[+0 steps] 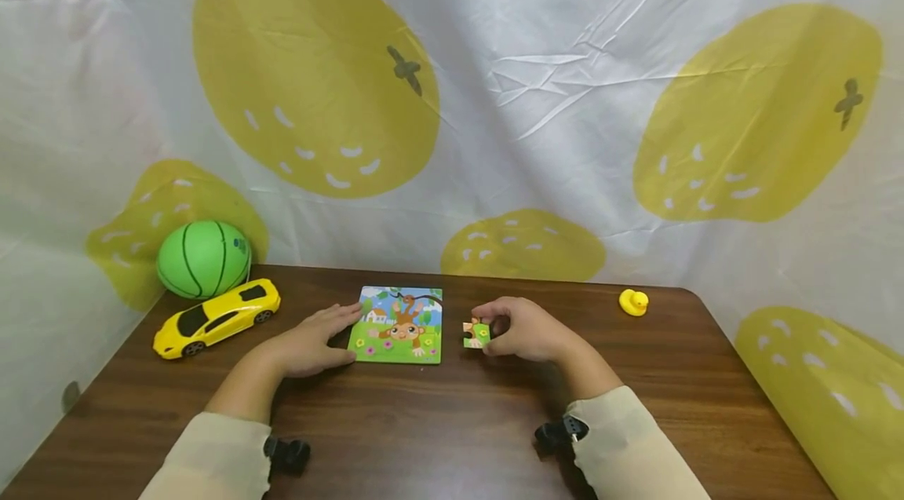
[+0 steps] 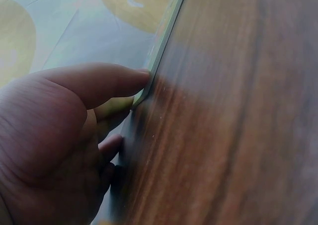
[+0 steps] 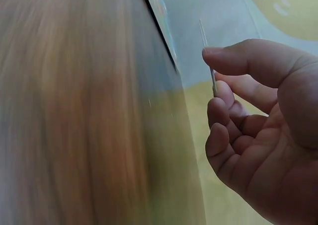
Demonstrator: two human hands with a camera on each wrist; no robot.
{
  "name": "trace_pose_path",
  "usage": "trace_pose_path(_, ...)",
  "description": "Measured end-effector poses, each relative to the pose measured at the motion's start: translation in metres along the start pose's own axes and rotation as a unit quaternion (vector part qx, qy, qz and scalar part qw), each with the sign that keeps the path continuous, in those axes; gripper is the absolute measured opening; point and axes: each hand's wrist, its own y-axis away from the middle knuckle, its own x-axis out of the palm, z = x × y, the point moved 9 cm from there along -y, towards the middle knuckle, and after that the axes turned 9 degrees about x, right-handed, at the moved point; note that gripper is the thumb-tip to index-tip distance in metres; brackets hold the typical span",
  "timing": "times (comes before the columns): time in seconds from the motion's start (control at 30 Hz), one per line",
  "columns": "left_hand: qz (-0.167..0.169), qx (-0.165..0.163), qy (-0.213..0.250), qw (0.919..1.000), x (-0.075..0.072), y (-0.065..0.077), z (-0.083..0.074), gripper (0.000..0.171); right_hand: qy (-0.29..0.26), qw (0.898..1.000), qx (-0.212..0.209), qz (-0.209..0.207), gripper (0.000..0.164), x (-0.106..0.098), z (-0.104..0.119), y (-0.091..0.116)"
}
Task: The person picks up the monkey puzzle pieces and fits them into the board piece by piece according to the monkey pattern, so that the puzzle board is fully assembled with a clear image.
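A square jigsaw puzzle (image 1: 402, 325) with a picture of an upside-down monkey, flowers and a small house lies flat near the back of the table. My left hand (image 1: 314, 341) rests at its left side, thumb at the near corner and straight fingers along the edge farther back; the left wrist view has the thumb (image 2: 119, 81) touching the puzzle's rim. To the right of the puzzle, my right hand (image 1: 530, 331) pinches a puzzle piece (image 1: 477, 335) between thumb and fingers, held apart from the puzzle. The right wrist view shows that piece edge-on, as a thin sliver.
A yellow toy car (image 1: 219, 318) stands at the left, with a green ball (image 1: 204, 258) behind it. Far to the right sits a small yellow rubber duck (image 1: 632, 302). A white curtain (image 1: 523, 92) with yellow fruit prints hangs behind the brown wooden table (image 1: 424, 429).
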Motion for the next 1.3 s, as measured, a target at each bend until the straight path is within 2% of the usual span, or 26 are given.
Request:
trace_pose_path(0.33, -0.001, 0.001, -0.003, 1.0, 0.0, 0.0, 0.0, 0.083, -0.019, 1.0, -0.017, 0.013, 0.061, 0.023, 0.034, -0.026)
trace_pose_path(0.7, 0.001, -0.003, -0.001, 1.0, 0.0, 0.001, -0.001, 0.083, -0.039, 0.998, -0.039, 0.035, 0.062, 0.05, 0.056, -0.05)
trace_pose_path(0.9, 0.001, -0.003, -0.003, 1.0, 0.0, 0.0, 0.001, 0.082, -0.015, 0.999, -0.027, 0.037, 0.059, 0.058, 0.053, -0.054)
trace_pose_path(1.07, 0.001, -0.002, -0.004, 1.0, -0.001, 0.0, -0.001, 0.082, -0.015, 0.999, -0.01, 0.045, 0.057, 0.062, 0.048, -0.052)
trace_pose_path(1.3, 0.001, -0.004, -0.002, 1.0, 0.0, 0.001, 0.0, 0.082, -0.009, 0.998, -0.011, 0.056, 0.056, 0.065, 0.046, -0.051)
